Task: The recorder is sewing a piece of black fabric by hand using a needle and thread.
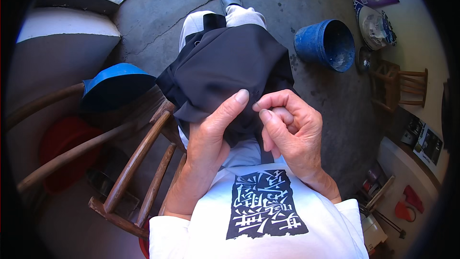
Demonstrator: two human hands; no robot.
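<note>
A black garment [230, 57] lies spread across my lap, its near part bunched between my hands. My left hand [211, 134] grips its near edge, thumb on top and the other fingers hidden beneath the cloth. Close by on the right, my right hand [292, 127] is closed in a pinch, thumb against forefinger, with the other fingers curled in. A very thin dark line shows at those fingertips; whether it is a needle or thread is too small to tell. A small round ring or button [197, 43] sits on the garment's far left part.
Wooden chairs [139, 163] stand close by my left arm, with a blue basin [115, 84] and a red basin [67, 146] there. A blue bucket [314, 43] lies tipped toward the right on the concrete floor [292, 0]. Further right is a small wooden chair [390, 84].
</note>
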